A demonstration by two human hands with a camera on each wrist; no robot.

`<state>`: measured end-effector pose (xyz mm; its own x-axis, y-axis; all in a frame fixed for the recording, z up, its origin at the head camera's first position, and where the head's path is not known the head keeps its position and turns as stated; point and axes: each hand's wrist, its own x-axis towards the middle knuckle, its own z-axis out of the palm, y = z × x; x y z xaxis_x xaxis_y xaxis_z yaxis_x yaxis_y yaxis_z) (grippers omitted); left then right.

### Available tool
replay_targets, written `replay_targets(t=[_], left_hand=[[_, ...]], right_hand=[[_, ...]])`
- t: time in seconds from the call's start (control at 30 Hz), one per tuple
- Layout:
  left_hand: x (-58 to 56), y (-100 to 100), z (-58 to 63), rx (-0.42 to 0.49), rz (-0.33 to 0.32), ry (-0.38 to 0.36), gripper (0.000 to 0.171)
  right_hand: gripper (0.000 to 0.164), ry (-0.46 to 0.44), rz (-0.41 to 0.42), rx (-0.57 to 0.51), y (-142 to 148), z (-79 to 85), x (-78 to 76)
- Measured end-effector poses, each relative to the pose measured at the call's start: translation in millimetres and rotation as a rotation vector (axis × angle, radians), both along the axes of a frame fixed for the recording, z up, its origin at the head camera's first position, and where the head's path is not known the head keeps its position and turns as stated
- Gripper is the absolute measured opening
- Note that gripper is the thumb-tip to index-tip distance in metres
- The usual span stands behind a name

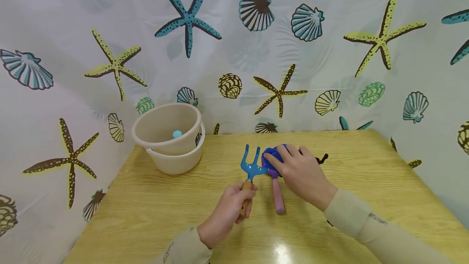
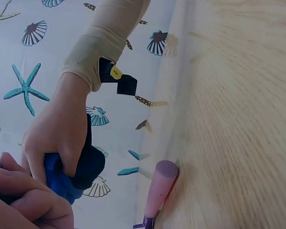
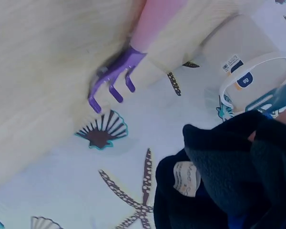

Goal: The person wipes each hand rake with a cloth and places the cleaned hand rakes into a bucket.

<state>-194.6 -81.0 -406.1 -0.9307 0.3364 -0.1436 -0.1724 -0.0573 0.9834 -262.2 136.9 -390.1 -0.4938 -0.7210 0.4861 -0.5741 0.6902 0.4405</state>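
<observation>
In the head view my left hand (image 1: 229, 207) grips the wooden handle of a small blue garden fork (image 1: 252, 169), tines up. My right hand (image 1: 302, 174) holds a bunched blue and black cloth (image 1: 272, 156), fingers curled over it. The right wrist view shows the cloth's dark fleecy side (image 3: 219, 167) with a white label; its full shape is hidden. Below the cloth lies a purple hand rake (image 3: 119, 71) with a pink handle (image 1: 278, 199). In the left wrist view, the rake's handle (image 2: 162, 186) rests on the table, apart from both hands.
A beige bucket (image 1: 176, 163) with a white handle stands at the table's back left; a light blue round thing (image 1: 177, 134) shows inside it. A curtain (image 1: 227, 52) printed with shells and starfish surrounds the wooden table (image 1: 146, 215). Something thin and black (image 1: 322, 159) sticks out beyond my right hand.
</observation>
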Motion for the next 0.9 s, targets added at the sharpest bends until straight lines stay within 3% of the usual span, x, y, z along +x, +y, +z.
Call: replay_targets(t=[0.1,0.3,0.57,0.73,0.9], left_hand=[[-0.3,0,3.0,-0.019,0.013,0.015,0.024],[-1.4,0,5.6,-0.088,0.034,0.008,0.022],[-2.1,0,4.2,-0.144,0.013,0.063,0.021],[-1.6,1,2.3,-0.152,-0.011,0.081,0.021],[-0.6,2,-1.6,-0.127,-0.035,0.071,0.014]], right_hand=[[0.046,0.007,-0.001,-0.011,-4,3.5,1.6],[0.055,-0.202,0.031,-0.106,-12,9.9,12.2],[0.055,-0.339,0.089,-0.116,-24,24.6,28.9],[0.056,-0.370,0.085,-0.110,-29,27.6,31.3],[0.054,-0.322,0.006,-0.072,-29,23.2,23.8]])
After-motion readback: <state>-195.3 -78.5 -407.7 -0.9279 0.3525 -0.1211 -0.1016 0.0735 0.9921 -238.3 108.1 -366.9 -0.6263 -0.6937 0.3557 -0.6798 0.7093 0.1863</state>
